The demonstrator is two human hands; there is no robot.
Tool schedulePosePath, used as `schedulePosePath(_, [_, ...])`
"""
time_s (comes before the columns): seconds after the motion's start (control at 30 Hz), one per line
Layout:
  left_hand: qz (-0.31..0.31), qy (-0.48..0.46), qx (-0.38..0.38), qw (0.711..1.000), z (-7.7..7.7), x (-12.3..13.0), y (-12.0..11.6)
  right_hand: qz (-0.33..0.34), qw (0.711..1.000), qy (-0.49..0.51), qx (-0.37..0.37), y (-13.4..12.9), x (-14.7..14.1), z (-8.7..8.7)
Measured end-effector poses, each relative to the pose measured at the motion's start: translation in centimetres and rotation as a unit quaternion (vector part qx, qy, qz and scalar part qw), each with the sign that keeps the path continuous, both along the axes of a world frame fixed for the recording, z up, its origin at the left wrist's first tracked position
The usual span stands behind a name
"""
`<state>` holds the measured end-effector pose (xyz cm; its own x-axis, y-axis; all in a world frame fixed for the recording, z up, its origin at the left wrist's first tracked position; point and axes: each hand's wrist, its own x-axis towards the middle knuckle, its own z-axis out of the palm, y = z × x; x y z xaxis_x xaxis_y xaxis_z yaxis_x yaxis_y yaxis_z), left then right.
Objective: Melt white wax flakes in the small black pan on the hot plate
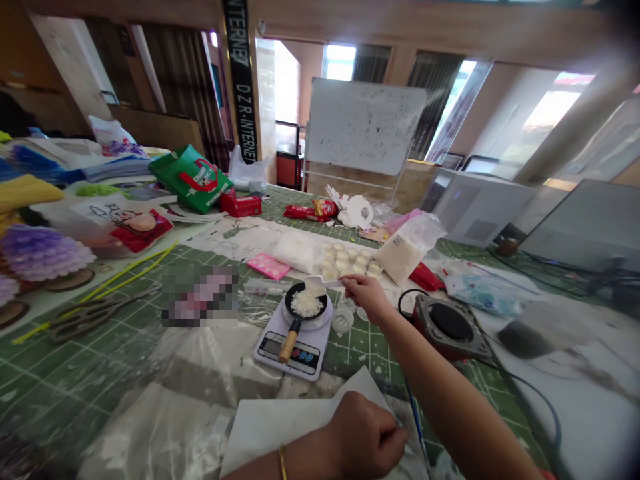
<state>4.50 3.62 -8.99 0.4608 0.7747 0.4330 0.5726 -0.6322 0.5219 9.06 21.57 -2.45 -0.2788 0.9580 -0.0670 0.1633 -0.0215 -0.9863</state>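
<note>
My right hand [367,297] pinches the handle of a white plastic spoon [333,283]. Its bowl, with white bits in it, is over the far rim of a small black frying pan [294,321]. White flakes [307,303] lie heaped in the pan, whose wooden handle points toward me. Beneath the pan is a white kitchen scale [323,347] with a small display and buttons. My left hand [367,427], a gold bangle at its wrist, is closed in a fist over white paper [270,427]; nothing shows in it.
Right of the scale sits a small hot plate [450,323] with cables. Small clear cups [343,320] stand beside the scale. Behind are filled cups [345,257], a pink mold [269,266] and a bag of pale granules [405,250]. Scissors [95,313] lie at left.
</note>
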Motion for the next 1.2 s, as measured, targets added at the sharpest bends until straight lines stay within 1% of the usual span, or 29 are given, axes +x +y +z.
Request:
schedulePosePath(0.37, [0.001, 0.004, 0.006, 1.0, -0.4, 0.03, 0.08, 0.011, 0.998, 0.053, -0.043, 0.44, -0.04, -0.32])
schedulePosePath(0.73, [0.0, 0.01, -0.002, 1.0, -0.19, 0.0, 0.11, 0.006, 0.997, 0.062, -0.052, 0.5, 0.1, -0.63])
schedulePosePath(0.93, [0.0, -0.003, 0.002, 1.0, -0.21, -0.04, 0.13, -0.001, 0.997, 0.063, -0.054, 0.47, 0.18, -0.29])
schedulePosePath(1.07, [0.003, -0.011, -0.002, 1.0, -0.34, 0.05, 0.24, -0.003, 0.994, 0.082, -0.071, 0.37, 0.23, 0.01])
schedulePosePath(1.2, [0.005, -0.014, -0.008, 1.0, -0.5, 0.06, 0.28, -0.002, 0.987, 0.12, -0.106, 0.46, 0.38, 0.05])
